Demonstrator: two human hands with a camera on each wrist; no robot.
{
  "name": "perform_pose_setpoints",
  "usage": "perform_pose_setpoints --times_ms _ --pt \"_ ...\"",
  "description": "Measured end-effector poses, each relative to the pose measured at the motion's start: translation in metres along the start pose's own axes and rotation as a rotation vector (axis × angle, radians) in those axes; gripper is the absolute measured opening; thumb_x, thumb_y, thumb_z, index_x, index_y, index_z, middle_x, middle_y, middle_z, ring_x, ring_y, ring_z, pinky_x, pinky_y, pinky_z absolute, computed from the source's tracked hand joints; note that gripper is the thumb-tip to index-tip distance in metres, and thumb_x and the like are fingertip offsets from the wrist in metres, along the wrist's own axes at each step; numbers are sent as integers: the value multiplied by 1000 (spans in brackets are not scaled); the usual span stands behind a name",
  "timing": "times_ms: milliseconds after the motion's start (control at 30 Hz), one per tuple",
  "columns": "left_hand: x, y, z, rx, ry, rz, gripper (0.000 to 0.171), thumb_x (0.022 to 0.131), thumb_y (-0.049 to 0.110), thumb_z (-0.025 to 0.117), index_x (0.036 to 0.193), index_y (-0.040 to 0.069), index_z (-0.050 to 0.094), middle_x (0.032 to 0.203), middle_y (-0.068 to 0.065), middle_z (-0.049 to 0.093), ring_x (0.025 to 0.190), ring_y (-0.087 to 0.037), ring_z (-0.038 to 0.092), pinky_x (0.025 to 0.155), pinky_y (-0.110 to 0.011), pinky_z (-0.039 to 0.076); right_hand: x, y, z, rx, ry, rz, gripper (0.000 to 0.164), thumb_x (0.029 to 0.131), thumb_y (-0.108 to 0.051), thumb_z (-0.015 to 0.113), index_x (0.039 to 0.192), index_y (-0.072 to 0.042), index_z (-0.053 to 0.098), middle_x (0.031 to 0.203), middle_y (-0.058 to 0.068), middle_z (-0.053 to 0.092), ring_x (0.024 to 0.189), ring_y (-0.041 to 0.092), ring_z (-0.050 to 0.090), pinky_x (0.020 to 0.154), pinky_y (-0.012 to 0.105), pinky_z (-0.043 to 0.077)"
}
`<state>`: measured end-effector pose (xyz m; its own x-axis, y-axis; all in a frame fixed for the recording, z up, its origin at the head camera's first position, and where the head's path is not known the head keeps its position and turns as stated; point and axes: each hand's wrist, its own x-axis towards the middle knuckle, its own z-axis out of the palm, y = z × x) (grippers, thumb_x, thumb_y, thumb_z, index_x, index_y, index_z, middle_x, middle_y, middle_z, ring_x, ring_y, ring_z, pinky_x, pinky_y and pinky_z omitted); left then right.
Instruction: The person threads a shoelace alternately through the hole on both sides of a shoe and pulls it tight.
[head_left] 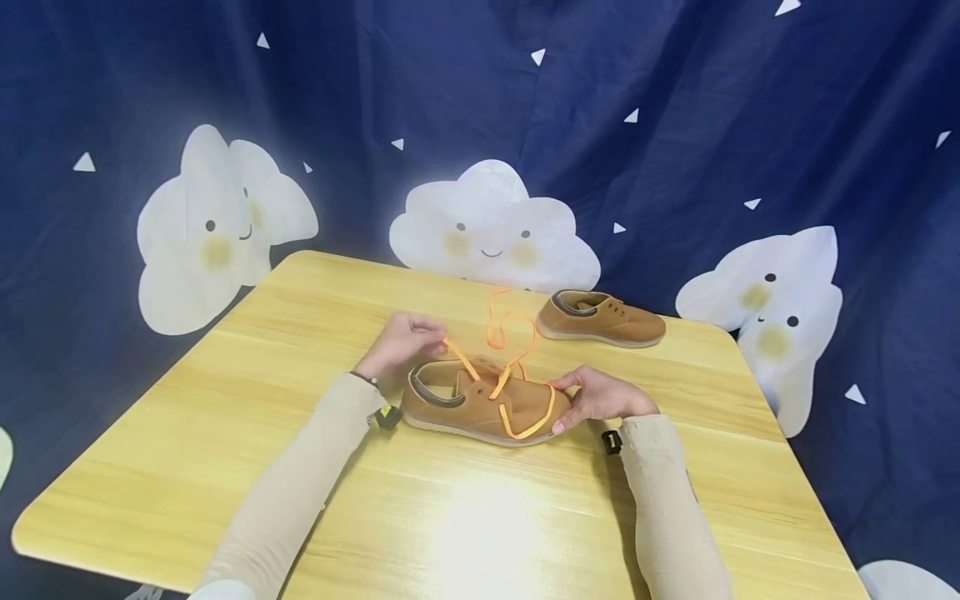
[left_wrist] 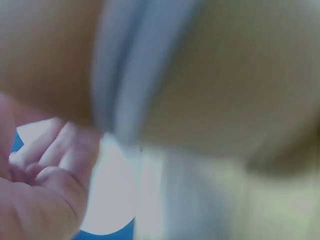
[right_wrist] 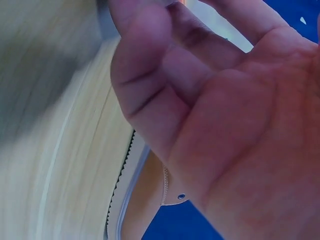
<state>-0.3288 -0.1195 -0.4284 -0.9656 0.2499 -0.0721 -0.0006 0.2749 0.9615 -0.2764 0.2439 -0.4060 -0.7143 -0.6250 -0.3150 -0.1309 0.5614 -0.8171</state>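
A brown lace-up shoe (head_left: pixel 457 410) stands upright on the table, toe to the right. An orange shoelace (head_left: pixel 504 382) runs through its front eyelets; one part loops over the toe and another trails behind the shoe. Above the heel opening, my left hand (head_left: pixel 405 342) pinches the lace and holds a stretch of it taut. My right hand (head_left: pixel 603 393) grips the toe, thumb on the near side. The left wrist view is blurred, with the left hand's curled fingers (left_wrist: pixel 55 160) at its left. The right hand (right_wrist: pixel 235 125) covers much of the right wrist view.
Behind and to the right, a second brown shoe (head_left: pixel 626 325) without a visible lace stands near the back edge of the wooden table (head_left: pixel 247 358). A dark blue curtain (head_left: pixel 465 75) with white clouds hangs behind. Light glares on the table's front.
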Motion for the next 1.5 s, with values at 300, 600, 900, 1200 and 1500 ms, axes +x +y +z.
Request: perform_pose_setpoints --times_ms 300,600,900,1200,1500 --pt "-14 16 -3 423 44 158 35 105 32 60 126 7 69 109 -14 75 95 -27 70 89 -44 57 -6 -21 3 -279 128 59 81 73 -15 94 137 10 51 117 22 59 92 23 60 82 30 50" --pt "-48 75 41 464 -56 502 19 104 24 62 111 12 74 78 -7 70 62 -13 59 63 -30 51 -3 -69 38 -461 79 -118 20 76 -13 91 76 -10 72 62 -7 54 57 4 47 58 20 42" --pt "-55 71 63 615 -129 583 16 101 23 64 100 13 75 91 5 72 82 -11 63 81 -31 53 10 -75 63 -591 52 -184 18 79 -6 86 66 -11 74 56 -13 56 54 0 40 54 16 36" --pt "-54 66 72 686 -224 688 14 97 11 63 102 9 77 95 2 64 88 -14 56 81 -28 49 -1 -68 43 -226 -88 -232 12 92 5 59 88 -2 68 79 7 68 67 12 60 66 21 49" --pt "-57 64 77 806 -300 723 13 85 17 69 97 17 74 98 3 68 87 -16 54 80 -30 43 -5 -70 33 132 -30 -190 15 100 -4 63 106 3 51 78 10 70 81 28 71 79 29 54"
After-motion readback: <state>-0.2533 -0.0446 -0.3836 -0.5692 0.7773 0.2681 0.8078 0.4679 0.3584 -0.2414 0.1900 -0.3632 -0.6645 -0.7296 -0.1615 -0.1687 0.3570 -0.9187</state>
